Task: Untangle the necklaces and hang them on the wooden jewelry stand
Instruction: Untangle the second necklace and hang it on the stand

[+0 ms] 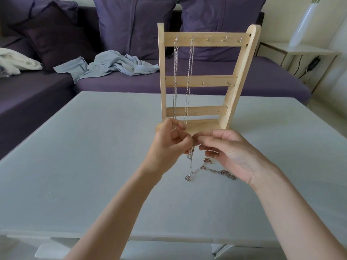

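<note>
A person works at a pale grey surface (75, 147), both bare hands raised just in front of a wooden stand (206, 79). The left hand (169, 143) has its fingers curled, thumb and forefinger pinching a thin silver chain (190, 162) at the point where the two hands meet. The right hand (231, 152) faces it, fingertips (201, 147) drawn together on the same chain, palm turned inward.

From that pinch the chain drops to the surface, ending in a small heart pendant (187, 178). Beside it lies a knotted cluster of rose-coloured and silver chain (207, 161), with another strand (223, 173) trailing to the right under the right hand. How many separate necklaces make up the tangle cannot be told.

The stand rests upright on the surface, near its far edge, with three cross-bars carrying small metal hooks. Two silver necklaces hang from the two leftmost hooks of the top bar: the left necklace (175, 76) runs down to the left hand's knuckles, the second necklace (189, 81) ends just above the stand's base. The remaining hooks carry nothing.

Behind the surface stands a purple sofa (37, 94) with matching cushions (135, 25), a crumpled light-blue cloth (112, 64) and a white cloth (16, 62) lying on its seat. At far right, a white vase (305, 23) stands on a side table (308, 49).
</note>
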